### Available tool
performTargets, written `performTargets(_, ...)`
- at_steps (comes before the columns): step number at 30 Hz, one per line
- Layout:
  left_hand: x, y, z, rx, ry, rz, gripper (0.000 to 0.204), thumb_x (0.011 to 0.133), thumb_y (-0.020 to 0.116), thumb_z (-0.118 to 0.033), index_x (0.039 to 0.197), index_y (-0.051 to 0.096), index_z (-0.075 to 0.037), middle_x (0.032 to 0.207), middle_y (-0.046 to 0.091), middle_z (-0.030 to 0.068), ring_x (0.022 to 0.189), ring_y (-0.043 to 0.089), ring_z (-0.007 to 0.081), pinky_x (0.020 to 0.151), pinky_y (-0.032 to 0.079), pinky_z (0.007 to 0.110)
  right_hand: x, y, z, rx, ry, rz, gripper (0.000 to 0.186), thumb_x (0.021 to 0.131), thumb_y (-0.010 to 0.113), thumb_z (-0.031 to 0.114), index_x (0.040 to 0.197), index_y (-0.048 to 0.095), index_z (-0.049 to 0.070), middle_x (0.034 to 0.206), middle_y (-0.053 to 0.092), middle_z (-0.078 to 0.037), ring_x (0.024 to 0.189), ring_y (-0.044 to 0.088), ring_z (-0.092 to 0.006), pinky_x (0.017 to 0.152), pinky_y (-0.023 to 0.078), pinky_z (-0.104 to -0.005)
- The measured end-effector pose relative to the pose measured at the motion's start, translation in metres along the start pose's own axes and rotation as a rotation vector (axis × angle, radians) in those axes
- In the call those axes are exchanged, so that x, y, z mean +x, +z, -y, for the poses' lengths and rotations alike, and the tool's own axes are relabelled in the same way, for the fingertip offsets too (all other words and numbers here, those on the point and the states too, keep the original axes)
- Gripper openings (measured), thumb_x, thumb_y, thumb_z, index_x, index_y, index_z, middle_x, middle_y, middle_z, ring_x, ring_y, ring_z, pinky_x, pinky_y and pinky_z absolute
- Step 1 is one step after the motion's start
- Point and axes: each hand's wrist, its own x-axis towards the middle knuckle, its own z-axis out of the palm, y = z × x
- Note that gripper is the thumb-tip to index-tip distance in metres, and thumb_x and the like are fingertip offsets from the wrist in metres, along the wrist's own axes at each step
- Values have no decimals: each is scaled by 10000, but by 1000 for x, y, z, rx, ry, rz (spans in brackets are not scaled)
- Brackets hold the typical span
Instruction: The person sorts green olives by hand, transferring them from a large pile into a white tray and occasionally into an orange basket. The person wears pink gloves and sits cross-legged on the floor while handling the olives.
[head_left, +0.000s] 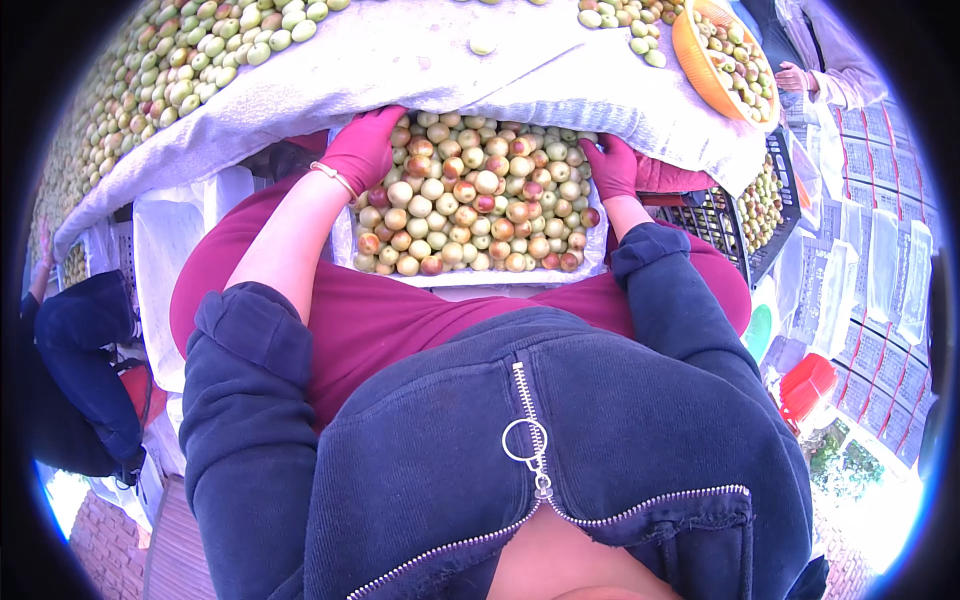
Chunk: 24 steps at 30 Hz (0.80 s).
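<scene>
A white lined crate (410, 262) full of round green-yellow and reddish fruit (485, 200) sits at my lap. My left hand (366, 150), in a magenta glove with a pale band at the wrist, grips its far left corner beneath a white cloth (640, 95), fingertips partly hidden. My right hand (610, 168), gloved alike, has its fingers curled on the far right corner of the crate.
The cloth-edged heap of fruit (200, 50) spans the back. An orange basket (690, 55) and black crate (765, 240) of fruit stand right, near stacked grey crates (880, 170) and another person's hand (795, 78). A second person (75, 370) is at left.
</scene>
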Motion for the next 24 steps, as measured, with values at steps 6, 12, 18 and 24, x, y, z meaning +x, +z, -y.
performTargets(6, 2, 2, 2, 5, -34, 35, 500, 784, 545, -14, 1275, 482, -82, 1213, 557, 195, 1115, 524, 387, 939, 443, 436, 6, 4, -6, -183, -23, 35, 374, 782, 672, 314, 1036, 656, 40, 993, 660, -189, 933, 629, -349, 818, 488, -411)
performTargets(12, 0, 2, 3, 1, -17, 26, 504, 786, 574, -28, 1278, 475, -78, 1220, 552, 196, 1124, 520, 385, 944, 442, 434, 7, 0, -1, -281, -91, 121, 327, 823, 643, 258, 1080, 640, 54, 1002, 655, -190, 942, 622, -358, 819, 485, -410)
performTargets(18, -1, 4, 5, -14, 16, -16, 519, 784, 573, -24, 1287, 466, -85, 1229, 547, 198, 1121, 519, 390, 943, 441, 439, 7, -9, 6, -388, -273, 223, 281, 849, 617, 244, 1061, 638, 62, 1000, 650, -193, 947, 611, -376, 825, 481, -424)
performTargets(24, 1, 1, 5, 17, -69, 68, 541, 810, 481, -33, 1337, 441, -148, 1315, 483, 194, 1193, 469, 384, 997, 408, 435, -11, -13, 40, -120, -292, 224, 335, 846, 597, 260, 1142, 616, 105, 943, 657, -178, 875, 634, -355, 784, 498, -418)
